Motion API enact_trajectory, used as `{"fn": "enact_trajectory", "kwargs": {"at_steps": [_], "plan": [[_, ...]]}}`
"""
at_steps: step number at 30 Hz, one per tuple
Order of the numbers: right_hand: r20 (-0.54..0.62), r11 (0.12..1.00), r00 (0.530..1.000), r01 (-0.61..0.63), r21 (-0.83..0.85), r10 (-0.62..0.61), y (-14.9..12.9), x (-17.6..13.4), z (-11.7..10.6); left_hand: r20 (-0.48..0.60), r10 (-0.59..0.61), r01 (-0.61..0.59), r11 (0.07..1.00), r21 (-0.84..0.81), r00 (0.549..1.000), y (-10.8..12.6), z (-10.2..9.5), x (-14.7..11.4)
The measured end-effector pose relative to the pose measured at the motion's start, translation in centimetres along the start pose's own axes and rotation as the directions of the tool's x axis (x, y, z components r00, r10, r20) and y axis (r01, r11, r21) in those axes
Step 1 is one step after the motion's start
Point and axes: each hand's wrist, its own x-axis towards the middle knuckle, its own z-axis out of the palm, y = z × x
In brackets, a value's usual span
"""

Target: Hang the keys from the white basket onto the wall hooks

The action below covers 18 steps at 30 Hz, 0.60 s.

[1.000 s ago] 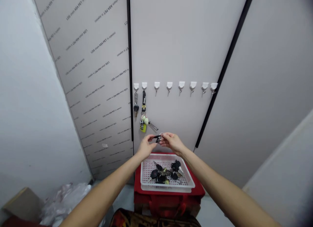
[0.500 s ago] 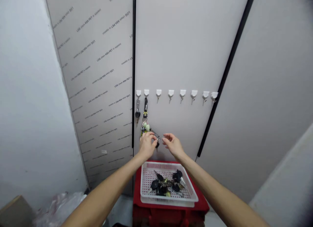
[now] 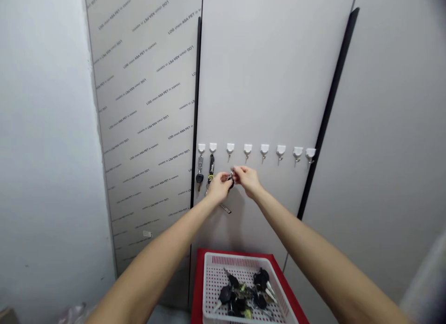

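In front of the panel, just below a white hook (image 3: 230, 148), my two hands meet. My left hand (image 3: 219, 187) is closed around a key with a black head (image 3: 231, 182), which is mostly hidden by the fingers. The fingertips of my right hand (image 3: 247, 180) pinch the small metal ring at the top of that key. A dark tag with pale lettering (image 3: 226, 208) sticks out under my left hand; I cannot tell what it is attached to. Left of the hands, a black strap (image 3: 211, 168) hangs from a hook, its lower end behind my left hand.
Several white hooks (image 3: 265, 149) run in a row across the grey panel (image 3: 275, 82). A black-headed key (image 3: 199, 178) hangs on the leftmost one. Below, a white perforated basket (image 3: 240, 259) with several keys stands on a red surface (image 3: 198, 287). Dark vertical strips (image 3: 329, 110) flank the panel.
Both hands have risen towards the hooks with the key. My right hand, apart from the key before, now pinches its ring. The view has tilted up a little.
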Motion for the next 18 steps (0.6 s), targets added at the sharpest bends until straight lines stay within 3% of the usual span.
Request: {"fn": "enact_trajectory", "kwargs": {"at_steps": [6,11,18], "plan": [[-0.108,0.998,0.994,0.005,-0.065,-0.012,-2.1,3.7,1.6,-0.063,0.011,-0.007,0.998,0.062,0.998,1.2,-0.3,2.6],[-0.134,0.989,0.987,-0.106,-0.108,0.091,-2.2,4.2,2.3,-0.079,-0.006,0.018,0.989,0.145,0.997,0.5,-0.5,3.4],[-0.119,0.988,0.986,-0.130,-0.086,0.120,-1.3,4.3,1.9,-0.084,-0.024,0.039,0.984,0.172,0.996,0.7,-0.6,3.1]]}}
